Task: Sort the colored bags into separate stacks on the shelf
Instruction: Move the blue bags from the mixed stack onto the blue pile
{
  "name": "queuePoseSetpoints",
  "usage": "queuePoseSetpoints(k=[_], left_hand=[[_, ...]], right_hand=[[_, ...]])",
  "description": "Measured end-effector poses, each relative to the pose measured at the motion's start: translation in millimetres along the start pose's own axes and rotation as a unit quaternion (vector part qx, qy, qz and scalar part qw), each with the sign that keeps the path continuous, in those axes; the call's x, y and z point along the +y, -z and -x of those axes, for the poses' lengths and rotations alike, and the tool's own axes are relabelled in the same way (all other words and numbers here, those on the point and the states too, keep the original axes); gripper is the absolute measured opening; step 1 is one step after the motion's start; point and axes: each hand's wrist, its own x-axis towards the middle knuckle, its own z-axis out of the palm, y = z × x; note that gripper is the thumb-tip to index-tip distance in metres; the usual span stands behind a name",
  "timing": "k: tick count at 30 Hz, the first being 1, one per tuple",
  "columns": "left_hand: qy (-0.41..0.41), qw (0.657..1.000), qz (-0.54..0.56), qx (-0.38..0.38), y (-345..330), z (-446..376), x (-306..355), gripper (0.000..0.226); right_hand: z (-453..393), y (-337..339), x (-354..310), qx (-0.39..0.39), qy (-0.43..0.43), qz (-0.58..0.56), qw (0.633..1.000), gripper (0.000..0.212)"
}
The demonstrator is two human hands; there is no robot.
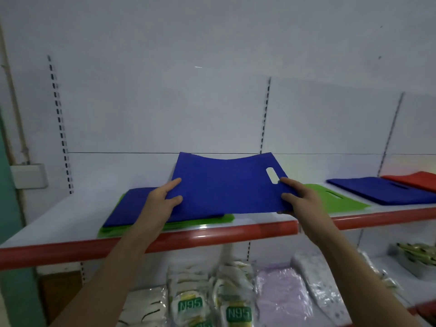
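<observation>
A flat blue bag (226, 182) with a cut-out handle hangs just above the white shelf (70, 215), sagging in the middle. My left hand (162, 199) grips its left edge, and my right hand (299, 197) grips its right edge beside the handle slot. Below it on the left lies a mixed pile: a blue bag (132, 206) on top of green bags (188, 226). To the right a single green bag (337, 201) lies flat, then a stack of blue bags (387, 190), then a red bag (417, 179) at the far right.
The shelf has a red front lip (212, 237) and a white back panel with slotted uprights (265, 119). On the lower shelf lie plastic packs of N95 masks (212, 303), a lilac pack (283, 293) and other wrapped goods. A green wall (9, 232) stands at the left.
</observation>
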Motion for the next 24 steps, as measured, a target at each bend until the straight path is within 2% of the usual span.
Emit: queuePoseSetpoints(k=[10, 17, 24], left_hand=[[0.044, 0.995, 0.071, -0.052, -197.6, 63.9, 27.1, 0.052], [0.069, 0.981, 0.108, -0.147, -334.0, 105.5, 41.9, 0.061], [0.087, 0.960, 0.121, -0.237, -449.0, 127.8, 44.7, 0.066]], right_hand=[[55.2, 207.9, -9.2, 0.057, -0.025, 0.037, 0.997, 0.048], [93.9, 350.3, -23.7, 0.121, -0.052, 0.022, 0.991, 0.046], [107.4, 465.3, -9.3, 0.185, -0.081, 0.060, 0.978, 0.048]])
